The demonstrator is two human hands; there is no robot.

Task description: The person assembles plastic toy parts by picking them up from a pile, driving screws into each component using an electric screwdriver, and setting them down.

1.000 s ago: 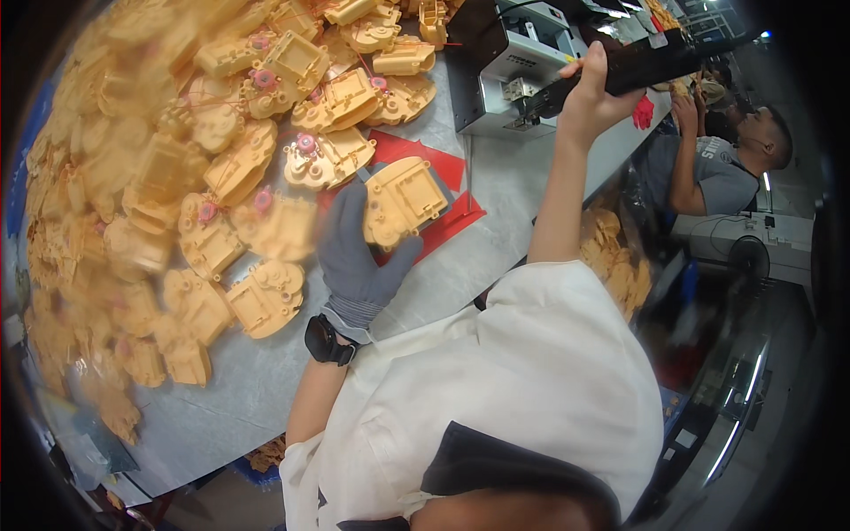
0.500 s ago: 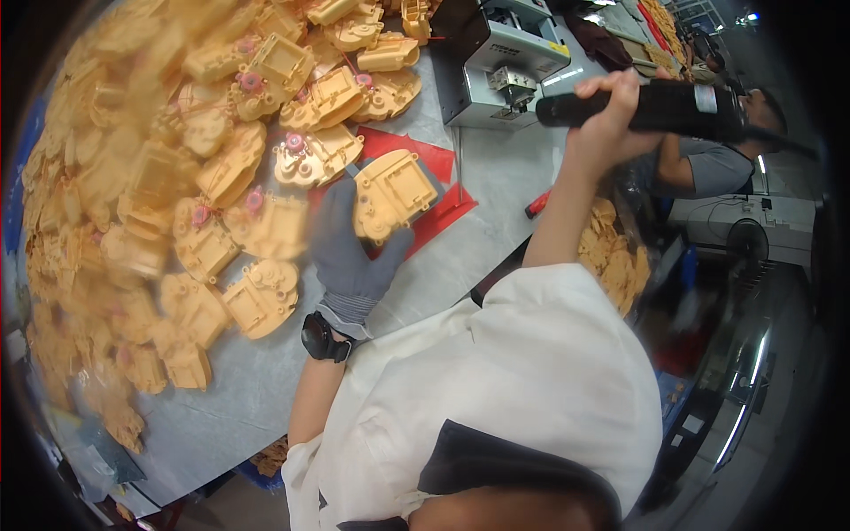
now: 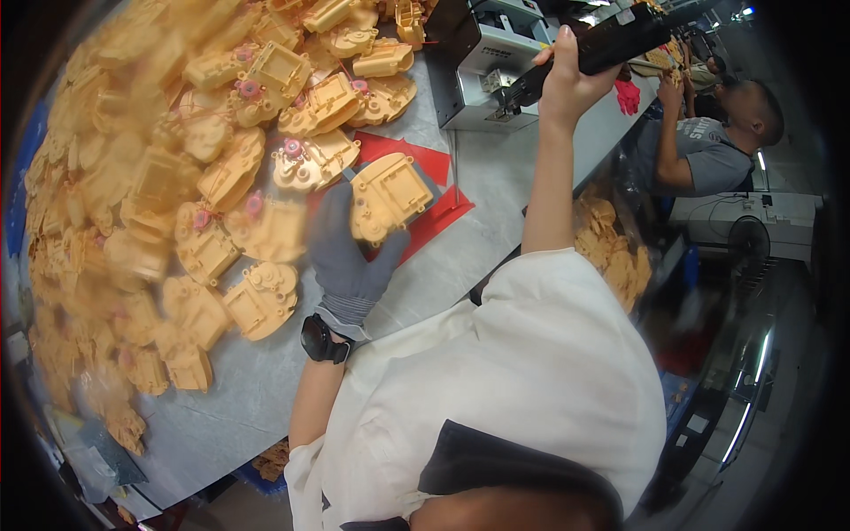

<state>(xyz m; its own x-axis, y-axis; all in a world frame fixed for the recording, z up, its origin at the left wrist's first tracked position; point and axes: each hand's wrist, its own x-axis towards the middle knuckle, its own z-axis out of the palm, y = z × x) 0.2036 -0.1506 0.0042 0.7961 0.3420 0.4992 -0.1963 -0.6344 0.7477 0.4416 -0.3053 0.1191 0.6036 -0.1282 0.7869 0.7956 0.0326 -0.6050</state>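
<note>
My left hand (image 3: 343, 252), in a grey glove, grips the lower left side of a yellow plastic housing (image 3: 390, 196), thumb along its near edge. Under the housing is a dark block (image 3: 428, 188), partly hidden, on a red sheet (image 3: 453, 207). Raised at the upper right, my bare right hand (image 3: 571, 87) is wrapped round a black electric screwdriver (image 3: 611, 40). The driver's tip points down and left, at the front of a screw feeder (image 3: 465, 75); whether it touches a screw I cannot tell.
Many similar yellow housings (image 3: 204, 239), some with pink round parts, heap across the left of the grey table (image 3: 252, 380). More yellow parts (image 3: 611, 252) fill a bag to the right. A co-worker (image 3: 708, 150) sits at the far right, near a pink cloth (image 3: 628, 97).
My right hand has moved up and left, tilting the screwdriver so its tip comes down to the screw feeder. My left hand and the housing stay nearly in place.
</note>
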